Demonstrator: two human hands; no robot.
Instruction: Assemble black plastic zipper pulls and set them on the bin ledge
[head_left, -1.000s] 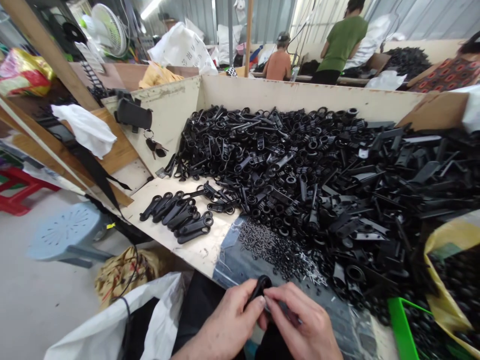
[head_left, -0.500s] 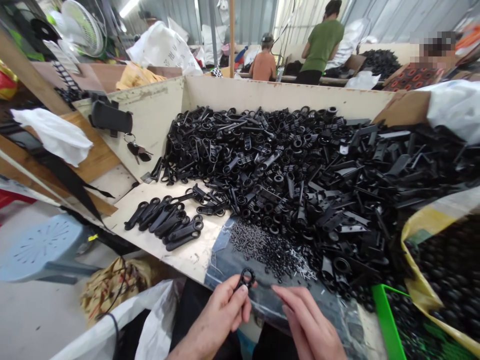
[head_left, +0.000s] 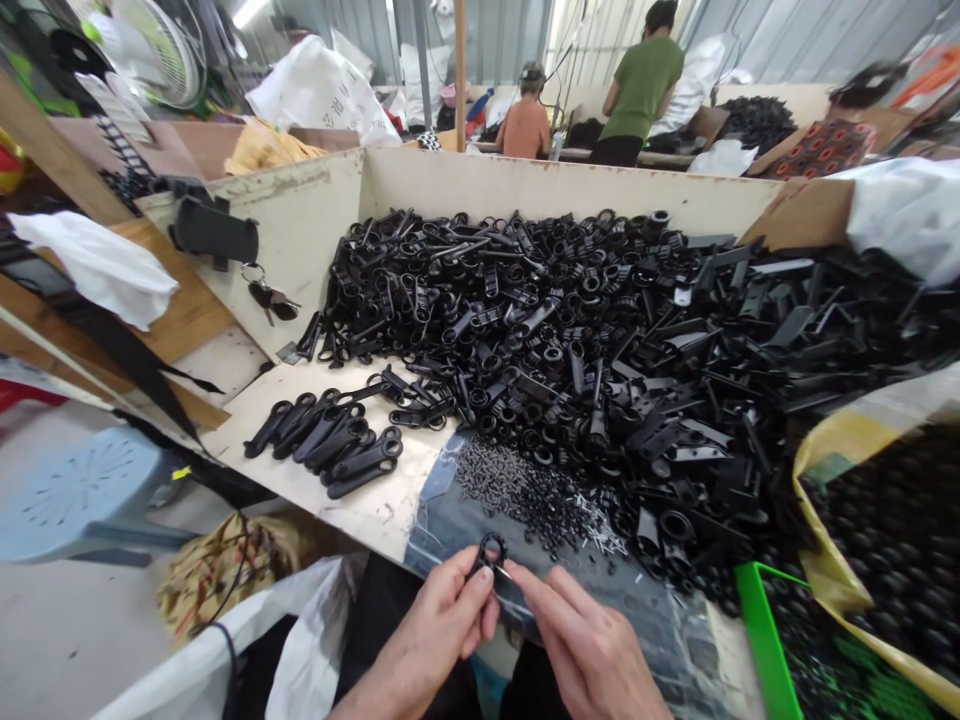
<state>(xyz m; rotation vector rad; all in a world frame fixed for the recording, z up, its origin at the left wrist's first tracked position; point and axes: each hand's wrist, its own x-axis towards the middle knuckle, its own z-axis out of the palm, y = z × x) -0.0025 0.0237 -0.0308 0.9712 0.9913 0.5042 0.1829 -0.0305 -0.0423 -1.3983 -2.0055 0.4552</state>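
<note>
My left hand point(head_left: 448, 607) is closed around a black plastic part with a ring-shaped end point(head_left: 493, 546), which sticks up past the thumb. Close on its right, my right hand point(head_left: 581, 630) has its fingertips pinched at the part; a thin shiny sliver, apparently a small metal pin point(head_left: 504, 571), shows at the tips. Beyond the hands, loose silvery pins point(head_left: 600, 525) and many tiny dark pieces point(head_left: 502, 485) lie on a dark mat point(head_left: 450, 525). Several black handle-like parts with ring ends point(head_left: 341, 445) lie grouped at the left.
A large heap of black plastic parts point(head_left: 525, 310) fills the high-sided bench point(head_left: 562, 180). At the right stand a green bin point(head_left: 766, 640) and a yellow-edged sack point(head_left: 832, 540) of dark round pieces. A blue stool point(head_left: 86, 490) is at left. Several people work in the background.
My right hand has moved left, bringing its fingertips up to the part in my left hand. The left hand keeps its hold. The view has shifted slightly.
</note>
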